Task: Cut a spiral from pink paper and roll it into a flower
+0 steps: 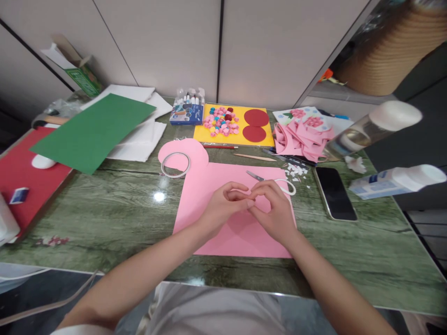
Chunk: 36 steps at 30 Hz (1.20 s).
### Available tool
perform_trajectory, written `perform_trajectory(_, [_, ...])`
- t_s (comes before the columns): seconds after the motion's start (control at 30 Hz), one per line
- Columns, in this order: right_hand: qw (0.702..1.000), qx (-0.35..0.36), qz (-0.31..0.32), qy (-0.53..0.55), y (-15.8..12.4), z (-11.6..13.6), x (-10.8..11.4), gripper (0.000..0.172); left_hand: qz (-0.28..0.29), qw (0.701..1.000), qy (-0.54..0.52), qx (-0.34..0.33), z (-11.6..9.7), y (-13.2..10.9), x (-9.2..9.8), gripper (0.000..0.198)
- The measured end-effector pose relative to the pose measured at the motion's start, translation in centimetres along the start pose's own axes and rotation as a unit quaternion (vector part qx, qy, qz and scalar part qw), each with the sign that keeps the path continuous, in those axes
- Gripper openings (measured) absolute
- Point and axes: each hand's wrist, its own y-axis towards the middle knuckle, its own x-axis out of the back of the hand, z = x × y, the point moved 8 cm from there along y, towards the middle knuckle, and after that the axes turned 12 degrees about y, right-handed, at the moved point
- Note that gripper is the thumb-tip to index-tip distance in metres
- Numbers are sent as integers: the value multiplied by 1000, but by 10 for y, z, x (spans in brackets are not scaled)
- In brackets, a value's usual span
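Note:
My left hand [226,204] and my right hand [274,207] meet above a pink paper sheet [223,242], with fingers curled and fingertips pinched together. Whatever lies between the fingertips is too small or too hidden to make out. Just behind my right hand, scissors [255,176] with white handles rest on the sheet's far right corner, partly covered by the hand. Round pink paper pieces [195,149] lie past the sheet's far left corner, and a roll of tape [162,168] sits over their edge.
Behind are a yellow sheet [209,139] with small coloured balls [220,122] and red circles [256,118], a pencil [254,157] and pink scraps [302,139]. A phone [335,193] and bottles [398,181] stand right; green paper [94,132] and a red board [21,181] lie left.

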Motion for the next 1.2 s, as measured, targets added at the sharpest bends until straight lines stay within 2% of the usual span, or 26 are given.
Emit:
perform_trajectory(0.27, [999,38,6,-28,-4,2,2,18,2,1000,-1,-6,0,2,6,34])
perform_trajectory(0.4, [1000,25,10,-16,-3,0,2,21,7,1000,0,-9,0,3,4,36])
perform_trajectory(0.6, [998,3,59,6,-1,-2,-5,24,10,1000,11,-23,-4,4,4,33])
perform_trajectory(0.9, [1000,-6,-14,1,-2,-6,4,9,31,999,-9,-12,-1,2,-1,34])
perform_trajectory(1.2, [999,-11,-19,24,-1,-4,4,14,47,999,-9,-11,-4,2,-6,31])
